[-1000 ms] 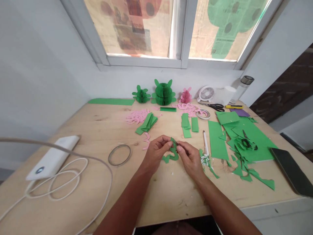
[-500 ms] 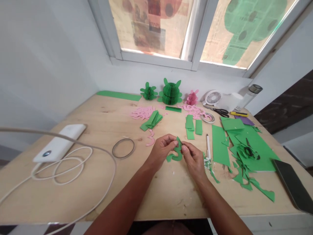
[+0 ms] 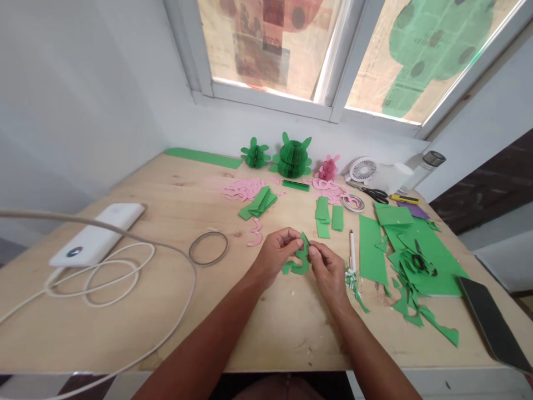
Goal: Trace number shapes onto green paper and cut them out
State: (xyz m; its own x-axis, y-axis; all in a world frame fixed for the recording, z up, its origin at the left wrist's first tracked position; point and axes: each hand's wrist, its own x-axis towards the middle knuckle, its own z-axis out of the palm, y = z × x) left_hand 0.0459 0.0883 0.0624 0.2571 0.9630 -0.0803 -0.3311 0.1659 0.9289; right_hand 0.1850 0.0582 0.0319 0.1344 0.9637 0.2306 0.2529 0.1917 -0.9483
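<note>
A curved green paper cut-out (image 3: 300,261) is held just above the wooden table (image 3: 166,200), near its middle. My left hand (image 3: 275,254) pinches its upper left edge with closed fingers. My right hand (image 3: 327,265) pinches its right side, fingers pressed together. A white pen (image 3: 352,243) lies just right of my right hand. Folded green paper strips (image 3: 258,203) and pink cut-outs (image 3: 241,189) lie beyond my hands.
Finished green and pink paper cacti (image 3: 291,158) stand by the back wall. Green sheets and scraps (image 3: 412,250) cover the right side, with scissors (image 3: 375,194), tape roll (image 3: 353,202), small fan (image 3: 362,168) and bottle (image 3: 425,166). A power bank (image 3: 97,233), white cable (image 3: 104,278) and ring (image 3: 208,248) lie left. A dark phone (image 3: 491,328) sits far right.
The camera has shifted a little to the left and down. Both hands keep pinching the green cut-out in about the same place on the table.
</note>
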